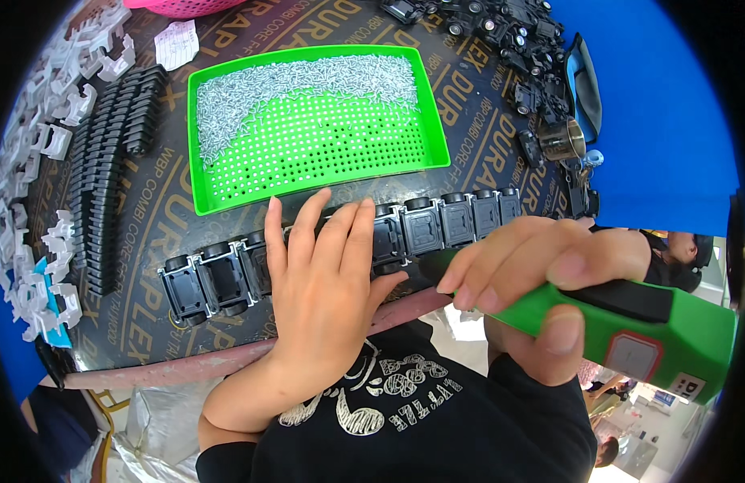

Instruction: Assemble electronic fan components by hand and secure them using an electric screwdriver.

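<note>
A row of small black toy car chassis (pixel 422 230) with grey edges and black wheels lies across the near part of the table. My left hand (pixel 322 270) rests flat over the middle of this row, fingers stretched and slightly apart, hiding several chassis. In my right hand (pixel 542 270) is a green and black power screwdriver (pixel 695 338), fingers wrapped round its body. Its dark front end points left toward the row, close to my left thumb; whether it touches a chassis I cannot tell. Beyond the row stands a green perforated tray (pixel 438 146) with a heap of small silver screws (pixel 308 76).
Black ridged parts (pixel 103 173) stand in a long stack at the left, beside grey plastic pieces (pixel 54 141). Several black toy vehicles (pixel 533 64) crowd the far right, near a metal cup (pixel 562 139). A paper slip (pixel 177 45) and a pink basket (pixel 183 6) lie at the back.
</note>
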Available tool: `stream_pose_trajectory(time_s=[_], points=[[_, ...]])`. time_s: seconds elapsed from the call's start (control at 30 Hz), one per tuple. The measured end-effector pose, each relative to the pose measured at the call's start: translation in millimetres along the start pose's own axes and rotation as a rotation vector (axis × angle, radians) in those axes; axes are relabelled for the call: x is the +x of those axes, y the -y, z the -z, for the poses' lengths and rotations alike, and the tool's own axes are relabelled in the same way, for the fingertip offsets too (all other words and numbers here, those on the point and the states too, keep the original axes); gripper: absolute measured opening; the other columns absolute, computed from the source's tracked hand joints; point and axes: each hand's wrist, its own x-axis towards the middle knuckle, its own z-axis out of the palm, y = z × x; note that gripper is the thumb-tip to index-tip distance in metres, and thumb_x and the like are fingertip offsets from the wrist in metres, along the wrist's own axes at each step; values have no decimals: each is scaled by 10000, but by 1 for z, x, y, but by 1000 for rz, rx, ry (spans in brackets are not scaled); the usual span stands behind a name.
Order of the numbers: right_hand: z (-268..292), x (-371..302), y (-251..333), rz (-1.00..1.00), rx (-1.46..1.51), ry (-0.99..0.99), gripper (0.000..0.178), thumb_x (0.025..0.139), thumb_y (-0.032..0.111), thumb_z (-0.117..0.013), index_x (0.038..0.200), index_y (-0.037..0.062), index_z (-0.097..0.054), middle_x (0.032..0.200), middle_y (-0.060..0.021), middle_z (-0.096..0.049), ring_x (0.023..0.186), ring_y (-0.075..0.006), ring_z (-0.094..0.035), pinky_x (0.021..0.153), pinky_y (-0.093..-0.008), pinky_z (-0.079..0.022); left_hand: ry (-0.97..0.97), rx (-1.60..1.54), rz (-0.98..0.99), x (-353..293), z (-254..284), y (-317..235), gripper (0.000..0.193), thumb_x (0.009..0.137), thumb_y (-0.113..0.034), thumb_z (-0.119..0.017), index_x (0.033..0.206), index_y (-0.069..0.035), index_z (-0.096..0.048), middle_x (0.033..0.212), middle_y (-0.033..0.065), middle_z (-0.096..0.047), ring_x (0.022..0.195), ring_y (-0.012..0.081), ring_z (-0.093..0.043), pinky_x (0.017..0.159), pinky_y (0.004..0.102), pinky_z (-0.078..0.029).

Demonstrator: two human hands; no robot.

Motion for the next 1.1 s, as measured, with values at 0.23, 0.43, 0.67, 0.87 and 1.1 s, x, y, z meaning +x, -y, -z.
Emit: stream_pose_trajectory(time_s=[0.23,0.43,0.67,0.87,1.1], points=[[-8,8,-16,52,37,146,244,845,112,-682,913,-9,-482,652,-159,-601,508,-274,-598,528,-407,-582,-33,17,-8,3,-2,-3,702,600,-227,-822,1204,20,-563,1129,111,-578,1163,294,-507,1098,576,-280],[-31,-10,-1,-119,-31,-152,343,912,198,-657,1060,40,-391,699,-157,-579,618,-266,-601,601,-463,-570,-57,-9,15,1,-5,-2,700,578,-233,-815,1179,24,-565,1102,110,-586,1160,284,-513,1104,548,-289],[-12,20,-1,20,54,-475,233,971,250,-492,1096,59,-443,672,-107,-547,513,-232,-542,570,-420,-563,22,1,1,1,2,-5,724,645,-306,-798,1232,35,-548,1165,122,-564,1233,309,-460,1107,570,-257],[4,49,-67,-60,-218,-506,231,968,132,-479,1120,-12,-381,683,-125,-576,581,-199,-597,630,-441,-589,132,-8,31,3,17,-5,725,685,-344,-779,1252,39,-538,1246,134,-531,1308,353,-390,1110,617,-195],[5,49,-82,-55,-185,-530,215,957,85,-488,1110,-20,-379,678,-121,-591,575,-183,-600,613,-437,-587,128,-21,30,3,18,0,665,704,-277,-779,1236,43,-540,1226,140,-524,1307,377,-383,1103,628,-188]])
